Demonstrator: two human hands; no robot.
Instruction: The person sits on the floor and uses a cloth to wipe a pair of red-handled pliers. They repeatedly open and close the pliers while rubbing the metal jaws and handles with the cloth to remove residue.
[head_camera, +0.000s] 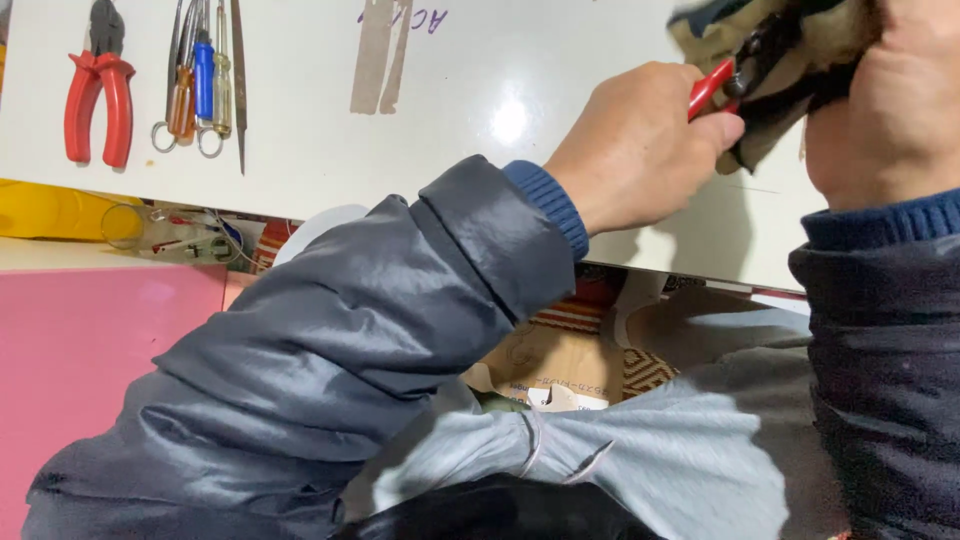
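My left hand (640, 145) is raised in front of a white board and closed around the red handles of a pair of pliers (735, 68). The dark jaws of the pliers bite into a piece of olive and tan fabric (775, 40) at the top right. My right hand (895, 95) grips that fabric from the right side, its fingers hidden behind the cloth. Both arms wear dark padded sleeves with blue knit cuffs.
A white board (480, 110) carries red-handled pliers (97, 95) and several screwdrivers and files (205, 80) hanging at the upper left. A pink surface (80, 350) lies at the left. Grey cloth (650, 450) and a cardboard box (545, 365) sit below my arms.
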